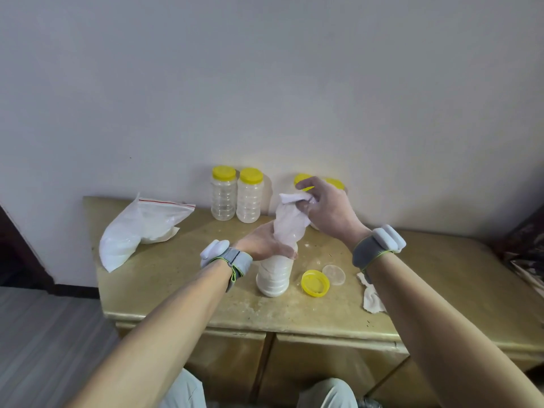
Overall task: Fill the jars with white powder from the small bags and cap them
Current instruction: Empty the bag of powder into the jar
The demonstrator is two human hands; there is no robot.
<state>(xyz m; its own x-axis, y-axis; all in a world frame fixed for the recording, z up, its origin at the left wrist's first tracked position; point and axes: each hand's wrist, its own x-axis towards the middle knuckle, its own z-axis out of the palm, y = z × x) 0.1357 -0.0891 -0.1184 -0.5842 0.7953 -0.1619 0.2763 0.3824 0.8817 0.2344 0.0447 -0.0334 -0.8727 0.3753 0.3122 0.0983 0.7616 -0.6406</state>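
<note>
Jar: the open jar (275, 278) stands upright on the worktop (176, 290), white with powder nearly to the neck.
Bag: the small bag (287, 225) stands upside down on the jar mouth, with its mouth end inside the left hand's grip and its top end twisted.
Left hand: the left hand (262, 244) has its fingers curled round the jar neck and the lower end of the bag together.
Right hand: the right hand (323, 207) is above the jar and pinches the twisted top of the bag, fingers curled.
Cap: a yellow cap (315, 283) lies with its open side up, just right of the jar.
Disc: a clear disc (333, 274) touches the cap on the far right side of it.
Tissue: a crumpled tissue (372, 298) is further right of the jar, partly under the right forearm.
Big bag: a zip bag (138, 231) of white powder lies well left of the jar.
Empty jars: two capped empty jars (224, 197) stand behind the jar at the wall.
Hidden jars: two more yellow-capped jars (335, 184) are behind the jar to the right; the right hand covers most of them.
</note>
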